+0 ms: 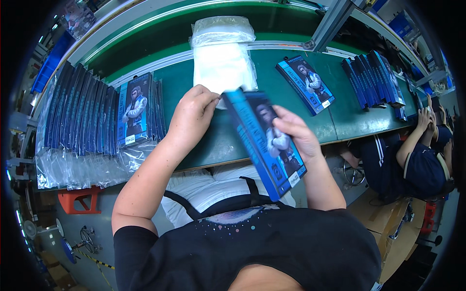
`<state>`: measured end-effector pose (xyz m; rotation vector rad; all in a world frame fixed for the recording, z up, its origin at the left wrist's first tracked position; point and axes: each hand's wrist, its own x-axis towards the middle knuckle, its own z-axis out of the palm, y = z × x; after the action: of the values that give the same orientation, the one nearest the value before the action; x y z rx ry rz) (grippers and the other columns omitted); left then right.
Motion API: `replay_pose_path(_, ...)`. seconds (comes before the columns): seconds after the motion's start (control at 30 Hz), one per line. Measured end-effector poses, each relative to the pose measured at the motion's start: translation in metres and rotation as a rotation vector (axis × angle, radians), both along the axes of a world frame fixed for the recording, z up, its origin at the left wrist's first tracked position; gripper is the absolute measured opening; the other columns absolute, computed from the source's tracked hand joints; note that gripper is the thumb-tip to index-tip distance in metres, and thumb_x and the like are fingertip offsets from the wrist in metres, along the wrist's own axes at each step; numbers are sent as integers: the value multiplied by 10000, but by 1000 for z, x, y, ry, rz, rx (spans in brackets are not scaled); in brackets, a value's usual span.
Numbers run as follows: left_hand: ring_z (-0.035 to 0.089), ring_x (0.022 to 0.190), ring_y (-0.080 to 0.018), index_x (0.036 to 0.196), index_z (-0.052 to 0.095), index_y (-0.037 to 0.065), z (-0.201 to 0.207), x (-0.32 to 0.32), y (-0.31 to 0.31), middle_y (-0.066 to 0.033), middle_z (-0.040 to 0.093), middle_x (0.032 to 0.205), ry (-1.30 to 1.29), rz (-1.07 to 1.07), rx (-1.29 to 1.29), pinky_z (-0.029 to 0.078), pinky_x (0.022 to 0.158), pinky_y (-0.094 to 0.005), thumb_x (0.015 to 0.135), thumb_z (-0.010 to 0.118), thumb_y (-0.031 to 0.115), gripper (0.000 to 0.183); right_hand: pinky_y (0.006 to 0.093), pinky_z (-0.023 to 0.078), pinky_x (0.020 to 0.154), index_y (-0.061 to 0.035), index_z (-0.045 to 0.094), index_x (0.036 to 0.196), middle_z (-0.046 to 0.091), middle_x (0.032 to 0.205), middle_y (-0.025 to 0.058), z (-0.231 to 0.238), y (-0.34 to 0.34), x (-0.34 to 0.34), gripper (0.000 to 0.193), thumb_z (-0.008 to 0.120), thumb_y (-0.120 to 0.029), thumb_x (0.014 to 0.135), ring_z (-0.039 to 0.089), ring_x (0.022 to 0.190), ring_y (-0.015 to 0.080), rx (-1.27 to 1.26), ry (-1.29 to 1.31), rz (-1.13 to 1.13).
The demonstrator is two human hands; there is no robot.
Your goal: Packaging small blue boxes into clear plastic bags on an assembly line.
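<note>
In my right hand (298, 133) is a flat blue and black box (264, 140) with a printed figure on its front. It is tilted in front of my chest, its upper end blurred by motion. The thumb lies on its face and the fingers go behind it. My left hand (196, 109) is closed in a pinch at the near edge of a pile of clear plastic bags (223, 63). A bag's edge seems to sit between the fingertips, partly hidden by them. The box's upper end is close beside these fingers.
A long row of bagged boxes (82, 111) stands at the left of the green table (213, 140). One loose box (306, 83) lies to the right, with several more boxes (371, 80) beyond it. Co-workers' arms (412, 136) are at the far right. A metal post (335, 24) rises behind.
</note>
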<state>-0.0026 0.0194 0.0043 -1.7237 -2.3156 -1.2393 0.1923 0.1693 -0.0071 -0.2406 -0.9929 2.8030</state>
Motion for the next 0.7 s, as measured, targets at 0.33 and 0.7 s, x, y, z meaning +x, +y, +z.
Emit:
replay_pose_path(0.33,576,772,-178,848,658,36,10,-8,-5,-70,591,796,-188,51,-36,464,691,-306,752,673,25,98,284,518,847,78,293,1379,586,1165,176,4,-22,-31,657,620,-63,827,639,970,176,-97,36,203)
replay_pose_path(0.7,614,717,-110,917,612,-37,10,-11,-9,-63,639,796,-890,113,53,488,669,-233,808,605,15,120,299,517,875,102,341,1345,576,1188,189,8,-8,-30,617,634,-10,813,630,1010,205,234,-123,70)
